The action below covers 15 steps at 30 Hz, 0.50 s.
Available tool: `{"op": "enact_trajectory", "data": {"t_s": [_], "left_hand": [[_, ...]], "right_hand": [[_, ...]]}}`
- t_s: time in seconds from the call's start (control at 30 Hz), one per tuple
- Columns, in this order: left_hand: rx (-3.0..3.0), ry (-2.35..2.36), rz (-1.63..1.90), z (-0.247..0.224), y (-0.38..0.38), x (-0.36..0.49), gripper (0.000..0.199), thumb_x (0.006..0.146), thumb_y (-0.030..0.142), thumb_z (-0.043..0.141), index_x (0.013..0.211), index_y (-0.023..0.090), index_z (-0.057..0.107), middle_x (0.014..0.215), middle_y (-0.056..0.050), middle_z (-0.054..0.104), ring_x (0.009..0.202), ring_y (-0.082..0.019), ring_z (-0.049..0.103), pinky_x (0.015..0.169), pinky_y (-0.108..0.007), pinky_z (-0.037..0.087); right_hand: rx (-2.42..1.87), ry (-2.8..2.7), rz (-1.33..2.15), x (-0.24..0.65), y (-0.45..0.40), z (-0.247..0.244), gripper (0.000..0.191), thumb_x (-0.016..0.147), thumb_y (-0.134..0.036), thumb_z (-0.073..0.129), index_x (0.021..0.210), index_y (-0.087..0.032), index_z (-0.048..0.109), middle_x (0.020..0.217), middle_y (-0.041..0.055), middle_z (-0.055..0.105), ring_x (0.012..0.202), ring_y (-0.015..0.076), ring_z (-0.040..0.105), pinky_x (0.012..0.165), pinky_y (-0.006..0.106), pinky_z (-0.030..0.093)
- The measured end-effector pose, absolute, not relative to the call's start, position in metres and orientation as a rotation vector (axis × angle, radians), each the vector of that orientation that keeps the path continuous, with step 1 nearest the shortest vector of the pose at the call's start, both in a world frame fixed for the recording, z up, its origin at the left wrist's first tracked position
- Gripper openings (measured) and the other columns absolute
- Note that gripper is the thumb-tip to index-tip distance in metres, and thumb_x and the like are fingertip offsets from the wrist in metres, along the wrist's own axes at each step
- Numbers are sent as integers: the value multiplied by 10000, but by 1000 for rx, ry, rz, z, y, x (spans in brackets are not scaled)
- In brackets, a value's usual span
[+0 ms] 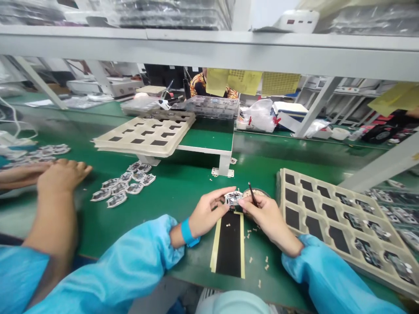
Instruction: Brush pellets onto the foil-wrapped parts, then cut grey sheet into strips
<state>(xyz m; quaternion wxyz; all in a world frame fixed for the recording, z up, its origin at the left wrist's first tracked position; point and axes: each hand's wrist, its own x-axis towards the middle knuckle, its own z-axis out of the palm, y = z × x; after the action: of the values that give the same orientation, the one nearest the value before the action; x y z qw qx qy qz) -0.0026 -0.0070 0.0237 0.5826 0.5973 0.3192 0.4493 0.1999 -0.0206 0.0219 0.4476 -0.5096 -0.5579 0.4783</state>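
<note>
Between the thumb and fingers of my left hand is a small white-rimmed electronic housing with a circuit board in it. My right hand is closed round a thin black pen-like tool, its upper end pointing up. The right fingertips meet the housing's right edge; the tool's lower end is hidden by them. Beneath both hands lies a black strip edged with yellow tape. Small pale pieces are scattered right of it, and a round dish of similar pieces sits behind my right hand.
On the right a beige compartment tray holds several circuit boards. Similar housings lie grouped left of centre. Another beige tray rests on a raised green stand. A co-worker's hands are at far left. An overhead shelf spans the bench.
</note>
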Motion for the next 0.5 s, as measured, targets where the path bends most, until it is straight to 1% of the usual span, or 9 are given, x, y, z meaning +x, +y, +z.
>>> {"op": "enact_trajectory", "data": {"t_s": [0.07,0.13,0.2,0.3,0.43,0.47,0.5], "left_hand": [[1509,815,1049,21,-7,-3,501,865,280,715,1349,169,648,1288,-137,680,874,-174,670,784,-280,543],[1619,894,1057,19,-6,-3,492,862,276,725,1342,192,656,1265,-122,688,703,-112,598,683,-250,521],[1697,946,1073,17,-5,-2,468,865,278,723,1325,208,671,1243,-108,695,650,-95,548,655,-247,510],[1727,972,1075,17,-4,-2,433,874,316,718,1295,216,696,1210,-99,710,696,-125,591,698,-278,538],[1388,854,1007,19,-4,0,540,828,346,778,1318,150,664,1145,-123,742,882,-203,705,846,-341,584],[1304,822,986,20,-5,1,565,814,341,794,1319,129,654,1109,-128,752,895,-209,715,848,-336,588],[1249,805,968,21,-5,2,575,805,333,807,1313,114,650,1063,-129,760,883,-206,722,814,-314,591]], "right_hand": [[-1257,-1370,1187,201,-20,19,343,824,-504,748,780,-172,675,730,5,655,625,131,548,572,253,410],[-1249,-1361,1189,201,-19,17,338,820,-502,752,793,-173,682,732,2,655,630,131,550,576,251,412],[-1248,-1358,1188,200,-19,17,346,820,-514,747,802,-174,685,739,4,656,645,138,564,588,255,425],[-1256,-1361,1150,197,-21,20,359,825,-529,735,795,-177,671,751,14,655,690,160,591,634,276,462],[-1210,-1358,1048,192,-23,26,339,788,-481,783,903,-188,657,867,36,684,813,194,646,777,322,516],[-1188,-1359,1050,191,-24,26,341,782,-466,791,929,-190,656,890,40,688,837,198,653,805,329,520],[-1168,-1360,1066,190,-24,27,338,781,-452,795,943,-190,656,897,41,690,849,198,657,821,333,522]]}}
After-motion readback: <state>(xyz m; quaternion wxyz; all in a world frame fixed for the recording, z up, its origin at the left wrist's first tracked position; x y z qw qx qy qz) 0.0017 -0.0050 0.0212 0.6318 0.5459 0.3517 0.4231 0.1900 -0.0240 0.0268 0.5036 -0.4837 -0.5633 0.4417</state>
